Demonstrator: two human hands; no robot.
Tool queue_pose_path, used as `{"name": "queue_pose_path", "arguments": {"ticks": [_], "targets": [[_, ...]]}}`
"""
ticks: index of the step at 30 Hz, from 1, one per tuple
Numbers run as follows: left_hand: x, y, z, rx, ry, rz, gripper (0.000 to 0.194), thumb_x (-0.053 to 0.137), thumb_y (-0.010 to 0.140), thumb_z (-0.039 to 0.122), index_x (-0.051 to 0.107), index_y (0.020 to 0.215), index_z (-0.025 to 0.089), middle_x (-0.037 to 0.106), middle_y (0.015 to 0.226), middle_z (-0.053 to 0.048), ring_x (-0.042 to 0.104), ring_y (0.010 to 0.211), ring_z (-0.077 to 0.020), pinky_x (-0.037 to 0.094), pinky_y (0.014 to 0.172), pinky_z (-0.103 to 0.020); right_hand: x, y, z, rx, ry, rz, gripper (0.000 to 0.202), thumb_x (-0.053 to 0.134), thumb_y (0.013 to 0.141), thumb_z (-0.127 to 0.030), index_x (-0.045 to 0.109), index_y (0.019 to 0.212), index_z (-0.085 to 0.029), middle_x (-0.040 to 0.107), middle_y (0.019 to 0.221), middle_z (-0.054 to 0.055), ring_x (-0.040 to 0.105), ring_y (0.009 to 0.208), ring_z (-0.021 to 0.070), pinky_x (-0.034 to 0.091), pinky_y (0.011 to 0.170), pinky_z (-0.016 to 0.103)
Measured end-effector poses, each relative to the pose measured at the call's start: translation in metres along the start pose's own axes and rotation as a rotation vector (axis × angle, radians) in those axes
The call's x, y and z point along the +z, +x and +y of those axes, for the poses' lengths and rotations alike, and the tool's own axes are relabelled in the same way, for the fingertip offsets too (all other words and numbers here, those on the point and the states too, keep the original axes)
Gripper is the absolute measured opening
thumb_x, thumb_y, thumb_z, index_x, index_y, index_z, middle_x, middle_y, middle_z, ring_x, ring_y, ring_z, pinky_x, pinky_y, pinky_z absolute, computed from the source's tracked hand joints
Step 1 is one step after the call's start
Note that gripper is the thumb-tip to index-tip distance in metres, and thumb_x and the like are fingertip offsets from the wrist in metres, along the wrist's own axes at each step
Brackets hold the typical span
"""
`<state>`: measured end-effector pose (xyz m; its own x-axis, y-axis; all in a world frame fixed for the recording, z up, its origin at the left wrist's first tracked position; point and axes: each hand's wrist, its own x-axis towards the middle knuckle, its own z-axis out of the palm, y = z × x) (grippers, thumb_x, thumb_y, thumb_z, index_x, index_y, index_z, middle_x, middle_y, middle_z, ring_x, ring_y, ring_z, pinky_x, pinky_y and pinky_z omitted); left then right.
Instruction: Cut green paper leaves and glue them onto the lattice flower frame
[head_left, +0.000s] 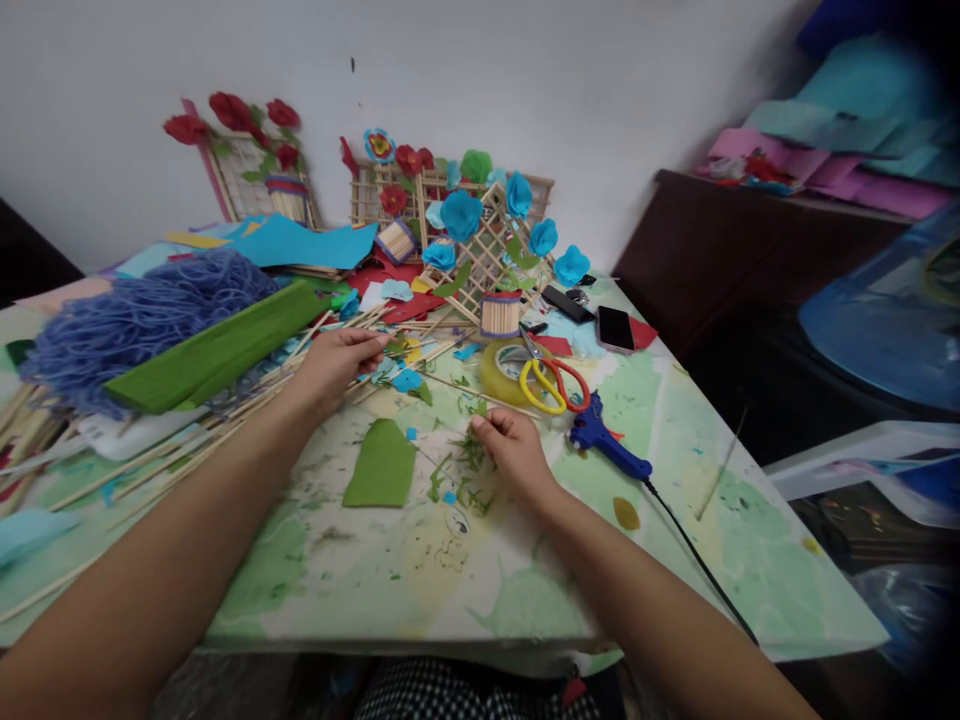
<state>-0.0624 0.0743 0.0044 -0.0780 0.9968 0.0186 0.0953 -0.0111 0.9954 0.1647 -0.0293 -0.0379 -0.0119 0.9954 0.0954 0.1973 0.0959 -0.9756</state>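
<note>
Green paper scraps (469, 485): thin, curled snippets, strewn on the table (315, 590) beneath and beside the right hand. Lettering: print on the core of the clear tape roll (491, 375), too small to read.

Left hand (337, 368): thumb and forefinger pinched together on a small green leaf (396, 342). Right hand (517, 452): fingers curled, thumb close to forefinger, at the scraps; cannot tell whether it grips any.

Green paper piece (379, 468): flat, matt, straight base, angled top; between the forearms. Scissors (551, 388): one yellow loop, one red-orange, lying against the tape. Glue gun (609, 440): blue, black cord. Yarn (161, 310): blue-violet, loosely heaped. Folded green paper (217, 348): long strip, lying against the yarn. Lattice (480, 262): crossed wooden sticks, ruffled blue paper flowers (461, 215).
</note>
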Motion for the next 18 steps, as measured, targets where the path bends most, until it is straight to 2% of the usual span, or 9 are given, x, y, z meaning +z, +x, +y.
{"name": "queue_pose_path", "arguments": {"ticks": [2, 5, 8, 13, 16, 18], "targets": [[-0.003, 0.002, -0.002, 0.042, 0.131, -0.001, 0.029, 0.075, 0.058, 0.041, 0.069, 0.071, 0.016, 0.058, 0.055, 0.000, 0.046, 0.050, -0.0121, 0.037, 0.053, -0.026, 0.000, -0.001, 0.000, -0.092, -0.126, -0.013, 0.036, 0.053, 0.082, -0.039, 0.040, 0.053, -0.021, 0.035, 0.053, -0.004, 0.033, 0.053, 0.0113, 0.025, 0.052, 0.025], [-0.008, 0.005, -0.005, 0.127, 0.462, 0.007, 0.022, 0.067, 0.065, 0.038, 0.070, 0.068, 0.016, 0.058, 0.051, 0.000, 0.045, 0.049, -0.0145, 0.034, 0.052, -0.027, -0.001, -0.004, -0.002, -0.221, -0.369, -0.041, 0.035, 0.051, 0.085, -0.033, 0.041, 0.054, -0.020, 0.040, 0.058, -0.003, 0.038, 0.058, 0.0122, 0.027, 0.057, 0.026], [-0.012, 0.010, -0.011, 0.192, 0.697, -0.007, 0.021, 0.060, 0.068, 0.034, 0.072, 0.069, 0.017, 0.060, 0.051, -0.001, 0.049, 0.051, -0.0171, 0.033, 0.053, -0.028, -0.002, -0.004, -0.009, -0.283, -0.587, -0.106, 0.030, 0.052, 0.087, -0.028, 0.051, 0.058, -0.018, 0.049, 0.064, 0.000, 0.045, 0.064, 0.0132, 0.030, 0.061, 0.026], [-0.013, 0.014, -0.019, 0.197, 0.734, -0.055, 0.028, 0.058, 0.069, 0.039, 0.073, 0.073, 0.016, 0.055, 0.046, 0.000, 0.045, 0.048, -0.0167, 0.031, 0.052, -0.028, 0.005, 0.022, -0.029, -0.296, -0.794, -0.217, 0.020, 0.058, 0.086, -0.027, 0.067, 0.072, -0.016, 0.063, 0.076, 0.005, 0.053, 0.072, 0.0150, 0.034, 0.064, 0.025], [-0.013, 0.013, -0.020, 0.205, 0.738, -0.069, 0.031, 0.056, 0.070, 0.041, 0.073, 0.074, 0.016, 0.056, 0.047, -0.001, 0.047, 0.048, -0.0175, 0.031, 0.051, -0.028, 0.016, 0.050, -0.040, -0.232, -0.991, -0.273, 0.021, 0.057, 0.088, -0.028, 0.069, 0.075, -0.017, 0.067, 0.080, 0.008, 0.057, 0.071, 0.0158, 0.034, 0.062, 0.026], [-0.014, 0.015, -0.021, 0.230, 0.807, -0.059, 0.031, 0.054, 0.072, 0.040, 0.074, 0.074, 0.016, 0.061, 0.053, -0.004, 0.051, 0.052, -0.0194, 0.032, 0.052, -0.028, 0.022, 0.068, -0.044, -0.179, -1.084, -0.274, 0.018, 0.058, 0.085, -0.022, 0.070, 0.074, -0.015, 0.068, 0.078, 0.011, 0.058, 0.069, 0.0180, 0.034, 0.061, 0.027]]}}
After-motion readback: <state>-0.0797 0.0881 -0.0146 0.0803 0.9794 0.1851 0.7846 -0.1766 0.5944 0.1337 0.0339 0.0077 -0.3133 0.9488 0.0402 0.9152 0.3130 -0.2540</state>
